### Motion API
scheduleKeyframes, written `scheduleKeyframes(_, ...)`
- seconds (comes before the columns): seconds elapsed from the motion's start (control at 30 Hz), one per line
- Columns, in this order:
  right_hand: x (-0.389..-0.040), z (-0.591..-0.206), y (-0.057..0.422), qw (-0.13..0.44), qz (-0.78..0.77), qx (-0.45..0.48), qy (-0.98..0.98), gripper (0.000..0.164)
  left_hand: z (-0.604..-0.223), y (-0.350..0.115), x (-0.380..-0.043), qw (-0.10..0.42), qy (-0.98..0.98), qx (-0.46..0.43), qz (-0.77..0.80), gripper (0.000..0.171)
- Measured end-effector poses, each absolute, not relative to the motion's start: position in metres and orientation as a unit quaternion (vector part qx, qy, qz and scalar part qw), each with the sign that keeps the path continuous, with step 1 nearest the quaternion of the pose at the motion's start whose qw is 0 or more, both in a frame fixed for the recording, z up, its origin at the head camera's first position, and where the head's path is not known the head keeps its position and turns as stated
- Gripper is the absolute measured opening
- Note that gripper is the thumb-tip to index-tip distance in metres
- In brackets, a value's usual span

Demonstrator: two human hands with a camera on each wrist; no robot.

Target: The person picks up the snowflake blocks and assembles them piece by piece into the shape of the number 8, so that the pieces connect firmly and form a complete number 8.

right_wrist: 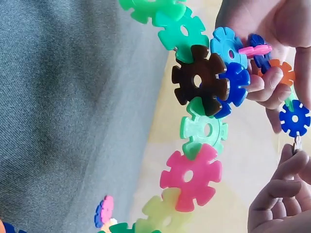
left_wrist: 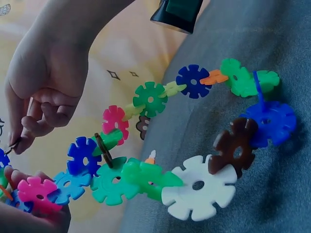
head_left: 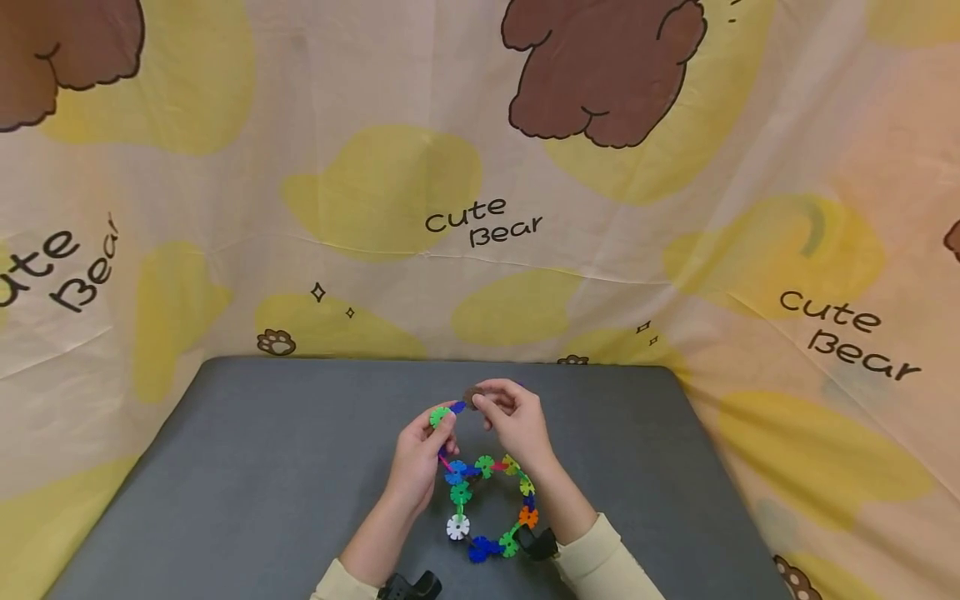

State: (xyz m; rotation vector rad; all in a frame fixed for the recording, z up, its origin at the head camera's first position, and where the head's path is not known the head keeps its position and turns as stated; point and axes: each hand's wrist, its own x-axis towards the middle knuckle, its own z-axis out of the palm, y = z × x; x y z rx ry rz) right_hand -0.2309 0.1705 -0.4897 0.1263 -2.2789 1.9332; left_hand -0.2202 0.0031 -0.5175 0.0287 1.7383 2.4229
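Note:
Flower-shaped notched plastic discs are linked into a colourful ring, with a white disc at its near left and an orange disc on its right. From the ring, a short chain runs up into my left hand, which grips it by a green disc. A blue disc sticks out at the chain's end. My right hand pinches a brown disc against that blue disc, seen edge-on in the right wrist view. My left palm partly hides the chain.
The ring lies on a grey padded table. Behind it hangs a cloth printed with bears. Small pink and blue pieces show beyond the ring in the right wrist view. Black wrist cameras sit near the cuffs.

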Motion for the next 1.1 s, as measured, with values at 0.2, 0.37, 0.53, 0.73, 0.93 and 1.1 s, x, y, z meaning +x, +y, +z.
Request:
scheduleKeyframes(0.2, -0.227, -0.478, 0.172, 0.072, 0.625, 0.059, -0.775, 0.022, -0.516, 0.003, -0.218, 0.077, 0.592, 0.023, 0.802, 0.036)
scheduleKeyframes(0.37, -0.218, -0.461, 0.172, 0.083, 0.617, 0.084, -0.778, 0.02, -0.517, 0.003, -0.217, 0.065, 0.605, 0.046, 0.792, 0.033)
scheduleKeyframes(0.53, -0.225, -0.483, 0.182, 0.104, 0.623, 0.103, -0.768, 0.019, -0.516, 0.003, -0.213, 0.045, 0.631, 0.061, 0.772, 0.032)
scheduleKeyframes(0.73, -0.22, -0.488, 0.194, 0.142, 0.638, 0.134, -0.745, 0.018, -0.507, 0.005, -0.205, 0.023, 0.685, 0.097, 0.722, 0.032)
scheduleKeyframes(0.93, -0.215, -0.487, 0.202, 0.164, 0.634, 0.174, -0.736, 0.017, -0.498, 0.007, -0.201, 0.019, 0.699, 0.112, 0.706, 0.033)
scheduleKeyframes(1.1, -0.212, -0.486, 0.2, 0.178, 0.627, 0.168, -0.739, 0.018, -0.494, 0.011, -0.199, 0.019, 0.697, 0.099, 0.71, 0.032)
